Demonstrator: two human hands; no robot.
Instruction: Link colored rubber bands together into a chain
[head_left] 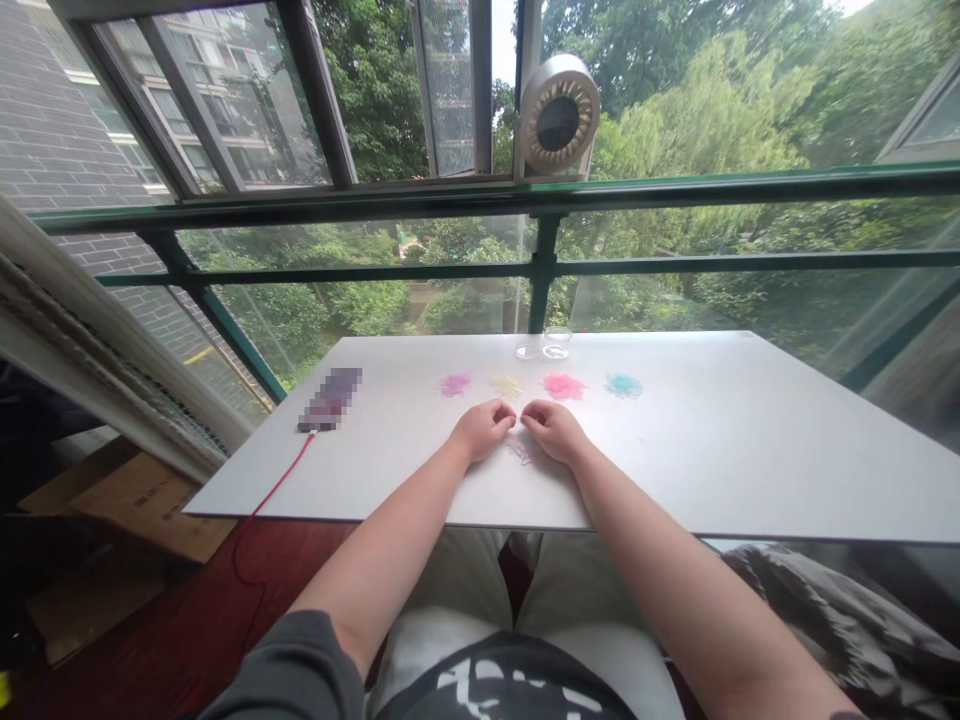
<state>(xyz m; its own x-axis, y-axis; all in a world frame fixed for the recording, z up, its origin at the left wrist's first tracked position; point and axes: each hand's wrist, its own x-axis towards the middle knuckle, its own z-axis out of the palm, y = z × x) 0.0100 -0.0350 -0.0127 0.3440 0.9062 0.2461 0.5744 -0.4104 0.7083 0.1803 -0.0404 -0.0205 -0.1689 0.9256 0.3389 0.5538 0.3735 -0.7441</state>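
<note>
My left hand (484, 430) and my right hand (553, 430) are close together over the white table (697, 430), fingertips pinched and nearly meeting. Whatever they hold is too small to make out. Just below them lies a loose, pale pinkish cluster of small strands or links (523, 450), partly covered by the hands. Beyond the hands, small piles form a row: a purple pile (454, 384), a yellow pile (507, 386), a pink pile (564, 386) and a teal pile (624, 385). Their single pieces are too fine to identify.
Clear round containers (556, 345) stand at the table's back edge. On the left is a blurred-out phone-like device (330, 400) with a red cable (281, 480) running over the front edge. A round fan (561, 115) stands by the green railing (420, 203). Cardboard boxes (150, 500) lie on the floor.
</note>
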